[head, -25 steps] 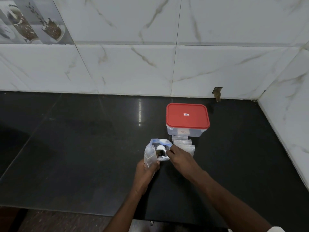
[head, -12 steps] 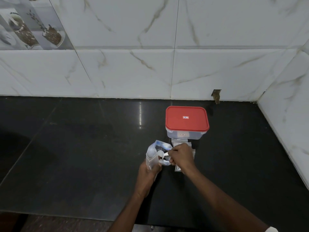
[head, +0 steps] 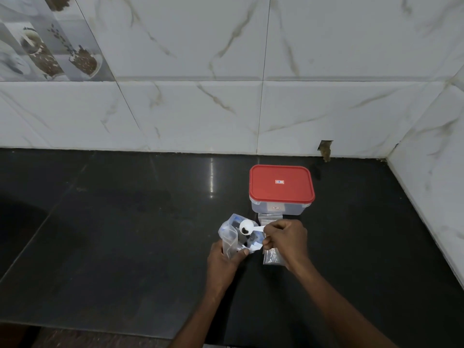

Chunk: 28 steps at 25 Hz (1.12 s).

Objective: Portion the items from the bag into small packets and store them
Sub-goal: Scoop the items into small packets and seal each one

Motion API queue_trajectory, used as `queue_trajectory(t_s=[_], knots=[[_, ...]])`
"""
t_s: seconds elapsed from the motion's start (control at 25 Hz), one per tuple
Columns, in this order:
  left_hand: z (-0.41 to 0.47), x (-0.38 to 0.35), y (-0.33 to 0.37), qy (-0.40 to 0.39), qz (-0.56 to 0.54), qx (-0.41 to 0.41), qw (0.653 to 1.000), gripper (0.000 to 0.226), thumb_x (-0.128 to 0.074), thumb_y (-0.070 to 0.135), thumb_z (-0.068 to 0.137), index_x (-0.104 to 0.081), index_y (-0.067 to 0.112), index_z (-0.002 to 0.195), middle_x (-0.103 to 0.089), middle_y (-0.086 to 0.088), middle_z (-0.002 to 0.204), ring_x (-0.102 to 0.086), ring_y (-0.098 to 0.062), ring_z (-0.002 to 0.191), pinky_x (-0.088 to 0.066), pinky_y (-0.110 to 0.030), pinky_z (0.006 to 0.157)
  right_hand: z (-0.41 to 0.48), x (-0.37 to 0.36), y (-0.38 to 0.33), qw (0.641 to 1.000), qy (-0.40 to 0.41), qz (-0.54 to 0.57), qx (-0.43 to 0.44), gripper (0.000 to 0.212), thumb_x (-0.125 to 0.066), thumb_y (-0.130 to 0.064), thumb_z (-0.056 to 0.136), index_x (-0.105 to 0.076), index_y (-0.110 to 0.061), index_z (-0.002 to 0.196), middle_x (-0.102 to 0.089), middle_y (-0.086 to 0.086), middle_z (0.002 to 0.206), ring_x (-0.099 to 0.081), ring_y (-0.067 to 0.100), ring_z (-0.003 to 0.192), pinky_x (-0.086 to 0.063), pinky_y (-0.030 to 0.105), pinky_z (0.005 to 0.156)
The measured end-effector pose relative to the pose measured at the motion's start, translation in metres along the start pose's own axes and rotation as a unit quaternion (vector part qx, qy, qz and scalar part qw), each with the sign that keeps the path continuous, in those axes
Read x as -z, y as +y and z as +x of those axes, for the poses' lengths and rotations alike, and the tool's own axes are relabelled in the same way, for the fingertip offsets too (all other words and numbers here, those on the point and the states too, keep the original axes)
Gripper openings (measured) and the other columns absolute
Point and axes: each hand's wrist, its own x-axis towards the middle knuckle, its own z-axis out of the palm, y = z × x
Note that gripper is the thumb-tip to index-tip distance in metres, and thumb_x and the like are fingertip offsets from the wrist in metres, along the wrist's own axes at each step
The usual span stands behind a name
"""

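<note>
A clear plastic bag (head: 229,234) with blue print stands open on the black counter (head: 125,247). My left hand (head: 223,264) grips its near side and holds it upright. My right hand (head: 286,241) pinches the handle of a small white spoon (head: 247,227), lifted just above the bag's mouth. A little dark material sits in the spoon's bowl. Small clear packets (head: 271,258) lie flat under my right hand, partly hidden by it.
A clear box with a shut red lid (head: 281,184) stands just behind the packets. White marble-tiled walls close the counter at the back and on the right (head: 426,172). The counter's front edge (head: 100,327) runs along the bottom left.
The spoon was down inside the bag's mouth; my right hand has raised it out with a small dark scoop. My left hand keeps its hold on the bag.
</note>
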Motion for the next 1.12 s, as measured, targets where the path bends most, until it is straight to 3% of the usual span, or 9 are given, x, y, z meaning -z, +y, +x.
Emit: queue_trajectory(t_s=[0.16, 0.24, 0.36, 0.52, 0.64, 0.76, 0.92, 1.0, 1.12], knots=[[0.005, -0.006, 0.004, 0.025, 0.029, -0.005, 0.999, 0.040, -0.083, 0.057, 0.066, -0.070, 0.029, 0.090, -0.072, -0.004, 0.092, -0.071, -0.015, 0.082, -0.060, -0.042, 0.073, -0.017, 0.002, -0.006, 0.992, 0.011, -0.036, 0.124, 0.014, -0.065, -0.005, 0.079, -0.071, -0.008, 0.066, -0.065, 0.005, 0.050, -0.064, 0.018, 0.044, -0.055, 0.026, 0.050], [0.007, -0.008, 0.004, 0.028, 0.030, -0.006, 0.999, 0.042, -0.084, 0.058, 0.064, -0.070, 0.025, 0.085, -0.073, -0.007, 0.085, -0.071, -0.019, 0.075, -0.060, -0.043, 0.068, -0.025, -0.004, 0.003, 0.964, 0.025, -0.109, 0.240, 0.012, -0.066, -0.010, 0.079, -0.068, -0.009, 0.067, -0.062, 0.000, 0.055, -0.060, 0.016, 0.049, -0.053, 0.031, 0.051], [0.005, -0.010, 0.007, 0.035, 0.029, -0.004, 0.999, 0.038, -0.079, 0.055, 0.064, -0.068, 0.021, 0.078, -0.071, -0.009, 0.079, -0.069, -0.028, 0.072, -0.056, -0.043, 0.062, -0.033, -0.010, 0.028, 0.875, 0.020, -0.243, 0.419, 0.007, -0.064, -0.013, 0.080, -0.069, -0.013, 0.085, -0.060, -0.006, 0.079, -0.054, 0.007, 0.063, -0.046, 0.014, 0.058], [0.000, -0.007, 0.011, 0.035, 0.014, -0.010, 0.999, 0.044, -0.074, 0.057, 0.062, -0.067, 0.016, 0.077, -0.071, -0.012, 0.078, -0.065, -0.020, 0.065, -0.054, -0.041, 0.059, -0.036, -0.006, 0.051, 0.746, 0.021, -0.367, 0.555, 0.013, -0.058, -0.013, 0.092, -0.070, -0.010, 0.096, -0.063, 0.000, 0.092, -0.063, 0.012, 0.072, -0.051, 0.021, 0.055], [-0.003, -0.005, 0.017, 0.037, 0.006, -0.009, 0.999, 0.046, -0.076, 0.058, 0.060, -0.069, 0.017, 0.078, -0.072, -0.011, 0.076, -0.066, -0.017, 0.065, -0.055, -0.043, 0.060, -0.036, -0.003, 0.053, 0.716, 0.065, -0.375, 0.586, 0.018, -0.058, -0.011, 0.094, -0.074, -0.004, 0.098, -0.069, 0.007, 0.090, -0.065, 0.015, 0.080, -0.051, 0.021, 0.064], [-0.003, -0.005, 0.013, 0.030, 0.015, -0.003, 0.999, 0.048, -0.080, 0.061, 0.059, -0.070, 0.020, 0.083, -0.073, -0.010, 0.082, -0.071, -0.019, 0.071, -0.057, -0.043, 0.064, -0.038, -0.004, 0.055, 0.740, 0.055, -0.359, 0.566, 0.020, -0.056, -0.012, 0.095, -0.074, -0.005, 0.098, -0.068, 0.005, 0.091, -0.064, 0.011, 0.081, -0.049, 0.018, 0.066], [-0.001, -0.002, -0.002, 0.020, 0.006, 0.006, 1.000, 0.056, -0.084, 0.069, 0.062, -0.069, 0.024, 0.091, -0.072, -0.007, 0.092, -0.073, -0.020, 0.081, -0.061, -0.049, 0.073, -0.025, -0.012, 0.044, 0.905, 0.048, -0.232, 0.354, 0.006, -0.070, -0.007, 0.078, -0.072, -0.011, 0.083, -0.055, -0.005, 0.072, -0.045, 0.001, 0.061, -0.033, 0.006, 0.058], [-0.006, -0.001, 0.001, 0.019, -0.010, 0.009, 1.000, 0.051, -0.086, 0.064, 0.065, -0.069, 0.023, 0.091, -0.073, -0.006, 0.090, -0.073, -0.024, 0.081, -0.060, -0.052, 0.074, -0.013, -0.020, 0.052, 0.910, 0.027, -0.283, 0.302, 0.008, -0.076, -0.004, 0.072, -0.071, -0.010, 0.075, -0.055, -0.001, 0.065, -0.045, 0.004, 0.057, -0.027, 0.010, 0.055], [-0.011, 0.002, 0.001, 0.004, -0.032, -0.003, 0.999, 0.039, -0.086, 0.052, 0.069, -0.071, 0.024, 0.090, -0.076, -0.006, 0.089, -0.074, -0.025, 0.083, -0.060, -0.051, 0.078, -0.003, -0.031, 0.061, 0.901, -0.024, -0.340, 0.268, 0.004, -0.069, -0.009, 0.077, -0.070, -0.006, 0.079, -0.063, 0.008, 0.077, -0.061, 0.022, 0.058, -0.039, 0.023, 0.053]])
